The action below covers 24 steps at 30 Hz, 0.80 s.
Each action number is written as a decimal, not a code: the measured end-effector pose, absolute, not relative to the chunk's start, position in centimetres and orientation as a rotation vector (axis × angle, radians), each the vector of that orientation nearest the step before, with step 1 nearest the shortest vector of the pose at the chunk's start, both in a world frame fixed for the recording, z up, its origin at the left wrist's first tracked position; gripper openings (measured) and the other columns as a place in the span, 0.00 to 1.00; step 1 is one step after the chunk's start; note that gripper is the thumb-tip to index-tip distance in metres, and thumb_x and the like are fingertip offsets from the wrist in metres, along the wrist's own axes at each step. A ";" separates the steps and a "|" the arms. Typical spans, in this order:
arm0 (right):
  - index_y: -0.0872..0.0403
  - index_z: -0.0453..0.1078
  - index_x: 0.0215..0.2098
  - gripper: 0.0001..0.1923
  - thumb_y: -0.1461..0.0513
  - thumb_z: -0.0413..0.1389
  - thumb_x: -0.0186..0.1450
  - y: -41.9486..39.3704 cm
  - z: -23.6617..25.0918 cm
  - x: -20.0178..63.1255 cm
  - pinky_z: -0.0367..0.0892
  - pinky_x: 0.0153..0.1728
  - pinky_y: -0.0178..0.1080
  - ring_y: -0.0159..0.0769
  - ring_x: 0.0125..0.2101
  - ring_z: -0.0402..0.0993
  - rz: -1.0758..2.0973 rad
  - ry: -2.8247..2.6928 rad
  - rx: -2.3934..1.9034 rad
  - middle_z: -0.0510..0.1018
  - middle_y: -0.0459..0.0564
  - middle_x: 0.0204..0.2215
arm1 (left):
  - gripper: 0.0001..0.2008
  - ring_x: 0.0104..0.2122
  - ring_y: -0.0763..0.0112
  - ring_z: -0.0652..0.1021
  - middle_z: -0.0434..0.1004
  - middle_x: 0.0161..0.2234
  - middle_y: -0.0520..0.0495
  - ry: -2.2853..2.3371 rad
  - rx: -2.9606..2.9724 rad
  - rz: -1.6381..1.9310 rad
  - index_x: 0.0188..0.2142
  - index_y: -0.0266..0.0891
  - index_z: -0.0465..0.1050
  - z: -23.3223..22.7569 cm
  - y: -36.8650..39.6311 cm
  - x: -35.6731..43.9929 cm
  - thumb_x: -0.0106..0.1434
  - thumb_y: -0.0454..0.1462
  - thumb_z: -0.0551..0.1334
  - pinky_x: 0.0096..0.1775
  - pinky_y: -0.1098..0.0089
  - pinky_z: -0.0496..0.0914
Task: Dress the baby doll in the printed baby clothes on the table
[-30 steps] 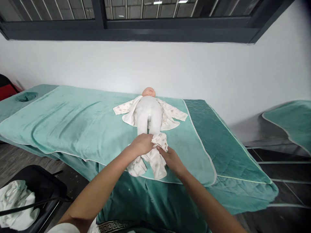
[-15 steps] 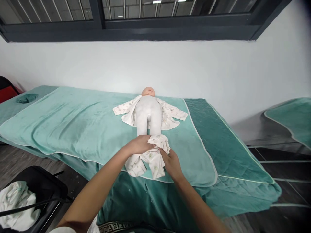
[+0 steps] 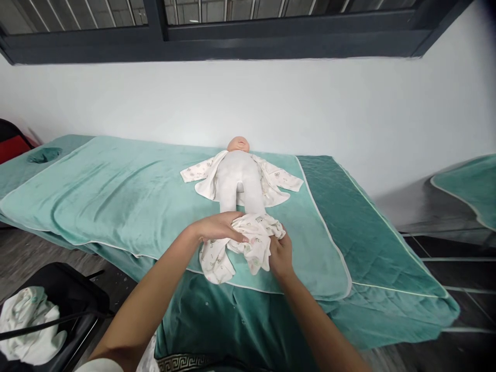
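Note:
A baby doll (image 3: 239,173) with a grey-white cloth body lies on its back, its head toward the wall. Its arms are inside an unfastened, printed white baby shirt (image 3: 276,192) spread out to both sides. At the doll's feet are small printed white baby pants (image 3: 253,243), bunched at the top, with the legs hanging toward me. My left hand (image 3: 220,227) grips the pants' bunched top from the left, thumb in front. My right hand (image 3: 281,253) is closed on their right side, some fingers hidden by the cloth. The doll's feet are covered by the pants.
A light green sheet (image 3: 127,191) covers the darker green massage bed (image 3: 372,243), which stands against a white wall under a window. At lower left, a black chair (image 3: 83,292) holds crumpled white cloth (image 3: 33,325). Another green-covered surface (image 3: 468,183) is at right.
My hands have moved apart, the right one further right, stretching the pants' bunched top wider. My left thumb now shows in front of the cloth. The doll lies as before.

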State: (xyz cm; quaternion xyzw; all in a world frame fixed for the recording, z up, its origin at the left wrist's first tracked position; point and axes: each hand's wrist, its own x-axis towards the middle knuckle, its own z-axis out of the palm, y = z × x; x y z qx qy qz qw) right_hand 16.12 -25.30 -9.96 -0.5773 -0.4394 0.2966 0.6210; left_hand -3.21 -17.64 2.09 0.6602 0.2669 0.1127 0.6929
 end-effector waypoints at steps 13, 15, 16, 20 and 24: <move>0.53 0.71 0.45 0.15 0.54 0.53 0.65 -20.2 -9.4 17.6 0.66 0.51 0.46 0.44 0.47 0.73 0.576 -1.068 -1.344 0.79 0.54 0.46 | 0.06 0.39 0.69 0.74 0.75 0.36 0.52 0.976 1.867 0.781 0.36 0.38 0.70 0.5 -14.0 -0.2 0.60 0.37 0.60 0.41 0.72 0.67; 0.52 0.70 0.46 0.15 0.54 0.53 0.65 -19.3 -9.2 17.8 0.65 0.53 0.46 0.44 0.48 0.73 0.589 -1.069 -1.325 0.79 0.53 0.47 | 0.05 0.38 0.70 0.75 0.76 0.36 0.52 1.047 1.931 0.811 0.37 0.39 0.71 0.2 -13.7 0.2 0.60 0.35 0.58 0.41 0.72 0.67; 0.52 0.70 0.45 0.15 0.54 0.52 0.64 -18.9 -9.0 17.9 0.64 0.53 0.46 0.44 0.49 0.73 0.594 -1.070 -1.318 0.79 0.53 0.47 | 0.06 0.38 0.70 0.75 0.77 0.36 0.52 1.083 1.959 0.821 0.37 0.39 0.71 0.1 -13.5 0.4 0.60 0.34 0.58 0.41 0.72 0.67; 0.50 0.70 0.42 0.13 0.54 0.52 0.63 -17.3 -8.4 18.4 0.65 0.51 0.43 0.43 0.48 0.72 0.577 -1.104 -1.313 0.79 0.51 0.44 | 0.08 0.37 0.69 0.75 0.78 0.36 0.52 1.196 2.046 0.857 0.39 0.41 0.71 0.0 -12.6 1.1 0.61 0.31 0.56 0.39 0.71 0.66; 0.50 0.69 0.39 0.11 0.53 0.53 0.63 -15.7 -8.0 19.0 0.65 0.49 0.42 0.43 0.46 0.71 0.580 -1.136 -1.303 0.79 0.50 0.40 | 0.10 0.41 0.66 0.77 0.80 0.40 0.50 1.288 2.107 0.861 0.41 0.42 0.72 0.0 -11.7 1.5 0.62 0.30 0.56 0.41 0.69 0.67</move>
